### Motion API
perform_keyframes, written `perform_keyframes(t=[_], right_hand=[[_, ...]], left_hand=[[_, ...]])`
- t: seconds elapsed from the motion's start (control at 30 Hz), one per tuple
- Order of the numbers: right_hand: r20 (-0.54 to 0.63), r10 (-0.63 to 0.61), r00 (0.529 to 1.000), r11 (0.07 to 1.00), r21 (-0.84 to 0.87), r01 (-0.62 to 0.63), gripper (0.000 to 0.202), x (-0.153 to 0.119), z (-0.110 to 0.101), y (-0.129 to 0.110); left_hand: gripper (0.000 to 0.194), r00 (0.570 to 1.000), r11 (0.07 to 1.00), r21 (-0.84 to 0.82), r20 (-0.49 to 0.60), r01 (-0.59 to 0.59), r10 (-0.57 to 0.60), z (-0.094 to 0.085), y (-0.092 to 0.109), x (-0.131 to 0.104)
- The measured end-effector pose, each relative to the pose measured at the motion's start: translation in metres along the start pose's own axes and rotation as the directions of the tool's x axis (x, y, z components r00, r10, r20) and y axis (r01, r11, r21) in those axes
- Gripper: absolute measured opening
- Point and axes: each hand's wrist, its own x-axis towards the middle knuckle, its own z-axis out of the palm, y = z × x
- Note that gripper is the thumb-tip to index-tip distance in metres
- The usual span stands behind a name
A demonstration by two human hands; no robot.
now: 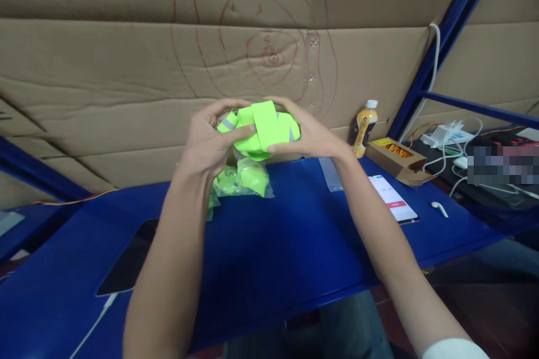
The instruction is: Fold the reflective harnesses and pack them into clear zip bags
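A neon-yellow fabric bundle (266,128) with grey reflective stripes is held up above the blue table (269,247), in front of the cardboard wall. My left hand (209,137) grips its left side, thumb across the front. My right hand (305,129) is wrapped round its right side, with fingers at the top and the thumb low. A wide band of the same yellow runs round the bundle's middle. Behind and below my left hand, clear plastic bags with similar yellow fabric (251,178) lie on the table, partly hidden by the hand.
A dark tablet (128,261) with a white cable lies at left. Toward the right are a drink bottle (364,128), an open cardboard box (396,160), a lit phone (393,199), a white earbud (439,208) and a flat clear bag (330,174). White cables lie farther right.
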Motion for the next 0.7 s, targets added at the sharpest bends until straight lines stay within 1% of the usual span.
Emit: perform_keyframes(t=[0.07,0.1,0.17,0.23,0.3,0.4,0.47,0.57,0.63,0.7], right_hand=[[0.011,0.002,1.0,0.999,0.043,-0.003,0.088,0.0,0.0,0.001],[0.02,0.002,1.0,0.998,0.061,-0.004,0.085,0.0,-0.001,0.001],[0.024,0.009,1.0,0.996,0.085,-0.011,0.079,0.0,-0.002,-0.002],[0.007,0.017,1.0,0.996,0.089,-0.018,0.077,-0.001,-0.004,-0.005],[-0.017,0.02,1.0,0.997,0.077,-0.019,0.077,-0.001,-0.006,-0.007],[-0.037,-0.004,0.999,0.999,0.051,0.006,0.079,-0.002,-0.009,-0.005],[-0.042,-0.037,0.998,0.998,0.048,0.039,0.08,-0.002,-0.008,0.0],[-0.043,-0.054,0.998,0.998,0.039,0.055,0.08,-0.001,-0.001,0.008],[-0.036,-0.052,0.998,0.999,0.008,0.052,0.077,0.0,0.006,0.012],[-0.028,-0.07,0.997,0.997,-0.038,0.069,0.073,0.001,0.014,0.014]], left_hand=[[0.044,0.997,0.996,0.065,0.05,-0.06,0.057,-0.001,-0.001,-0.001],[0.044,0.996,0.995,0.083,0.07,-0.063,0.058,0.0,-0.001,-0.002],[0.044,0.996,0.996,0.087,0.085,-0.031,0.024,0.002,-0.001,-0.003],[0.046,0.997,0.998,0.05,0.077,0.028,-0.032,0.005,-0.001,-0.004],[0.05,0.987,0.993,-0.008,0.111,0.116,-0.115,0.008,0.0,-0.005],[0.058,0.94,0.964,-0.055,0.243,0.259,-0.238,0.009,0.001,-0.007],[0.06,0.912,0.949,-0.04,0.295,0.311,-0.286,0.007,0.001,-0.006],[0.061,0.892,0.933,-0.027,0.303,0.359,-0.334,0.0,0.0,-0.005],[0.066,0.877,0.913,-0.036,0.297,0.407,-0.379,-0.005,-0.002,-0.003],[0.066,0.858,0.891,-0.031,0.286,0.454,-0.427,-0.009,-0.004,-0.002]])
